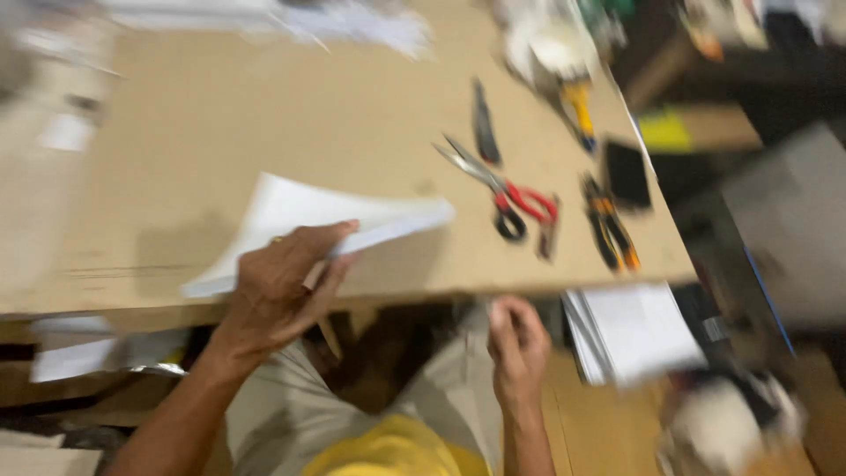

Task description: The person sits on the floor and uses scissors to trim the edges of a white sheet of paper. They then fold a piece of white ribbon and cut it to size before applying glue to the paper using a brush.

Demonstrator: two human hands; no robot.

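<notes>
One white paper sheet (326, 225) lies on the brown desk (220, 123) — the left hand (278, 295) pinches its near edge, uncut. Right hand (518, 339) hangs curled and empty below the desk edge — red-handled scissors (502, 189) lie untouched, well apart.

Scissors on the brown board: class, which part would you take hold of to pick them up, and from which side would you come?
Probably the handle loops. The scissors lie flat on the board, the red and dark loops at the end nearer the person, the blades open and pointing away to the upper left. Come from the near edge, clear of the blade tips. The picture is blurred, so finer detail is unclear.
</notes>
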